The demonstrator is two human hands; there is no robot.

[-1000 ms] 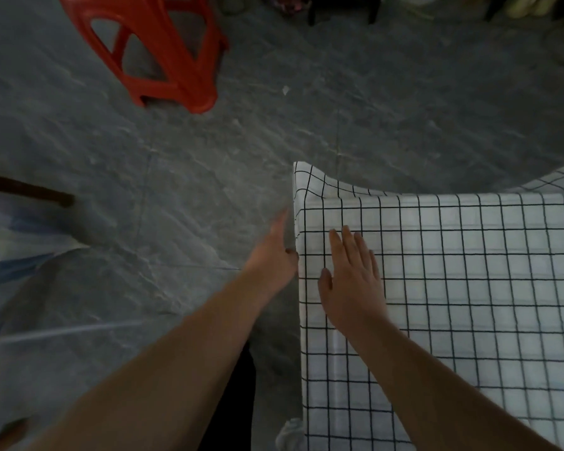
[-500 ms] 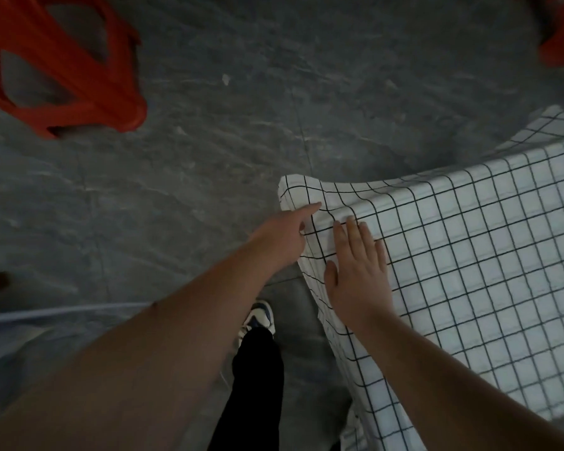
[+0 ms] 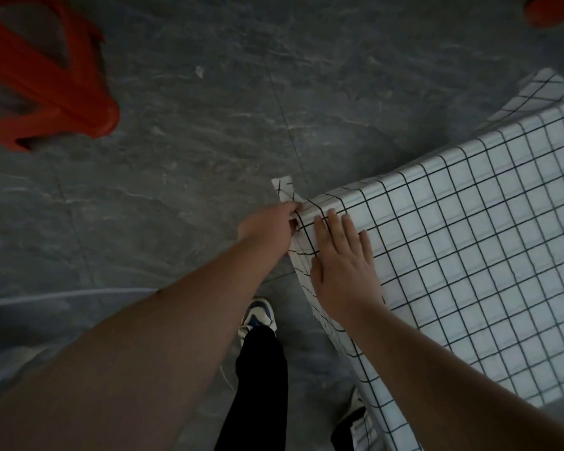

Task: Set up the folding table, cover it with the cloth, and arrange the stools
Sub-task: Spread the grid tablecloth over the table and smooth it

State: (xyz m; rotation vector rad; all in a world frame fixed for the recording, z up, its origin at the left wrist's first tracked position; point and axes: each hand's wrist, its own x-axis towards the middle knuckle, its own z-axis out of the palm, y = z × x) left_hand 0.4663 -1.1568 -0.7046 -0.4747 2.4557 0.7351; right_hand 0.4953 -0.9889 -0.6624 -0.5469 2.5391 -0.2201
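1. Presently, from my remote seat: the cloth (image 3: 463, 249), white with a black grid, covers the surface at lower right. Its near-left corner points toward frame centre; the visible top runs up and right from that corner, and its edges hang over the sides.
2. Left hand (image 3: 267, 222): this grip pinches the cloth's corner flap, fingers curled on the fabric just beside the surface corner. A small tab of cloth sticks up past the fingertips.
3. Right hand (image 3: 342, 265): this grip is unclenched, fingers straight and lying flat on the cloth at the corner, pressing it down, just beside the left hand.
4. Red stool (image 3: 46, 79): upper left, on the floor, well apart from the surface; only part of it shows.
5. Second red item (image 3: 554, 8): upper right corner, cut off by the frame; I cannot tell what it is.
6. Floor (image 3: 209, 141): dark grey, stone-patterned, with a thin seam running toward the cloth corner.
7. Person's leg in black trousers (image 3: 261, 385) and white-and-blue shoe (image 3: 258, 317): below the hands, close beside the hanging cloth edge.
8. Pale cord (image 3: 79, 292): lying on the floor at left.
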